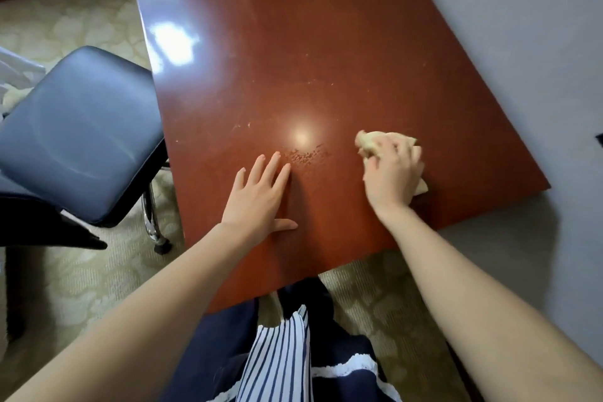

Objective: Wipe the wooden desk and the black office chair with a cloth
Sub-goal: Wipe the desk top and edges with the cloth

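1. L hand point(259, 197): flat on the desk point(310, 59) near its front edge, palm down, fingers straight and spread wide, thumb out to the side. Holds nothing; reads as a brace.
2. R hand point(393, 178): slightly further in and to the R, near the desk's front-R corner. Fingers curled over a bunched tan cloth point(370, 143), pressing it to the top. Cloth shows past the fingertips and under the heel of the hand. Grip looks firm.
3. Speck patch point(305, 156): dull flecks on the varnish just beyond the L fingertips, btwn the two hands. It lies L of the cloth, about level w/ it and near. A lamp glare sits just behind it.
4. Key relation: the cloth is at the near-R end, so nearly all unwiped top lies ahead and to the L. Desk's long axis runs away from the person, leaning L in view. R hand is the working hand. A sideways stroke L should meet the patch first, then passes along the axis.
5. Chair point(85, 127): L of the desk, seat tucked against its L edge, well apart from the cloth. L hand is the nearer one. Judged untouched; desk phase early.
6. Far end: faint scuffs mid-top, window glare at far L edge. Reaching it likely needs a lean or a step.
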### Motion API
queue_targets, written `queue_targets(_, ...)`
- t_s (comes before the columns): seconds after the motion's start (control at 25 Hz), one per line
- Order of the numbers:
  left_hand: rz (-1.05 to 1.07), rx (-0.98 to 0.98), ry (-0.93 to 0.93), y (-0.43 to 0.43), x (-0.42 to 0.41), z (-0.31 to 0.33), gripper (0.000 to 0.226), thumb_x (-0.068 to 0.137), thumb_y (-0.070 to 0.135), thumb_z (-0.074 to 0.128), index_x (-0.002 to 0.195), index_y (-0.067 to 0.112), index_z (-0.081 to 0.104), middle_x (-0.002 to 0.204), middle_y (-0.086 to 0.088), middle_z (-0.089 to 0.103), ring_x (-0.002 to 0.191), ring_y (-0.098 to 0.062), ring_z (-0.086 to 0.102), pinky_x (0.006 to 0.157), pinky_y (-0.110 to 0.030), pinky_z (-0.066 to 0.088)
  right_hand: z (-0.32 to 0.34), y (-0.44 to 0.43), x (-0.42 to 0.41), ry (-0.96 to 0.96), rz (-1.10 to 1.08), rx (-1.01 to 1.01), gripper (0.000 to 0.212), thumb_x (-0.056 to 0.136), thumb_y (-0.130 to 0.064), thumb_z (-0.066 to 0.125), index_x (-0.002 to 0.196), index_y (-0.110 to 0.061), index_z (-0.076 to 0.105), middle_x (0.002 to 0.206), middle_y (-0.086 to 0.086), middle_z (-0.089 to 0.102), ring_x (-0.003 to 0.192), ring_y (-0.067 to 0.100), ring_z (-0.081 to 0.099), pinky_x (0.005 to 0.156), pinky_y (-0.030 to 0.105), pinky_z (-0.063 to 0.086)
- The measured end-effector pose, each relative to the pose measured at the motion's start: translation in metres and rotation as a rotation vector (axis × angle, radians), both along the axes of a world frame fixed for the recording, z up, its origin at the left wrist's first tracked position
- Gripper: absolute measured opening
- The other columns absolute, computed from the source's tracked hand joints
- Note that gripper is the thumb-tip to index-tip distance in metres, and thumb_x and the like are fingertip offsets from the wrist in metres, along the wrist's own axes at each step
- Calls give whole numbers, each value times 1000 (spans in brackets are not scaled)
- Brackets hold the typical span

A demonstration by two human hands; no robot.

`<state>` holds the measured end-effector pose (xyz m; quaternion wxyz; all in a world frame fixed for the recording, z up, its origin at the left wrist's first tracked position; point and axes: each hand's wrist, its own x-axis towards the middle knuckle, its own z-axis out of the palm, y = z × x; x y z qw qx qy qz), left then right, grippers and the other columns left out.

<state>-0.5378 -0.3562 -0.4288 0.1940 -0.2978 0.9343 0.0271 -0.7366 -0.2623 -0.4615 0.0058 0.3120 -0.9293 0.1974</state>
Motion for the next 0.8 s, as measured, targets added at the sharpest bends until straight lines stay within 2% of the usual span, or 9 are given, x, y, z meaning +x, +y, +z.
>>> queue_targets(0.16, -35, 20, 1, -27, -29, 5, 110, 76, 72, 54, 151, 14, -3, 159, -7, -10, 146, -29, -4, 114, -49, 13, 1, -2, 56, 24, 299, -59, 25, 71, -10, 67, 95, -18, 69, 92, 5, 63, 88, 33, 54, 72, 39, 41)
queue_targets(0.32, -137, 29, -59, -41, -47, 7, 122, 68, 79, 52, 150, 13, -9, 159, -7, -11, 146, -31, -4, 113, -52, 13, 1, 28, 62, 106, 617, -87, 31, 67, -14, 73, 98, -20, 71, 93, 0, 67, 81, 27, 60, 67, 36, 47)
queue_targets(0.4, -181, 30, -86, -40, -48, 1, 124, 67, 81, 51, 150, 15, -13, 159, -5, -12, 146, -30, -5, 114, -55, 9, 2, 42, 35, 156, 683, -60, 33, 67, -15, 72, 99, -20, 72, 94, 0, 68, 80, 25, 62, 67, 34, 47)
queue_targets(0.6, -212, 25, -91, -39, -43, -13, 123, 65, 83, 48, 149, 19, -16, 159, -3, -16, 146, -30, -6, 113, -55, 7, 4, 64, -45, 186, 419, 17, 35, 67, -3, 72, 100, -14, 72, 92, 5, 67, 78, 31, 59, 66, 38, 48)
queue_targets(0.72, -205, 36, -67, -41, -43, -16, 124, 64, 83, 49, 150, 20, -15, 159, -3, -15, 146, -30, -6, 113, -56, 6, 6, 51, -89, 154, 262, 67, 28, 77, -3, 66, 103, -11, 69, 100, 10, 64, 89, 35, 55, 73, 42, 46)
queue_targets(0.8, -193, 40, -69, -39, -44, -17, 125, 63, 83, 50, 149, 21, -16, 159, -2, -16, 146, -29, -7, 113, -56, 5, 4, 30, -105, 107, 79, 74, 25, 85, -8, 60, 108, -13, 66, 109, 11, 61, 99, 33, 50, 81, 41, 42)
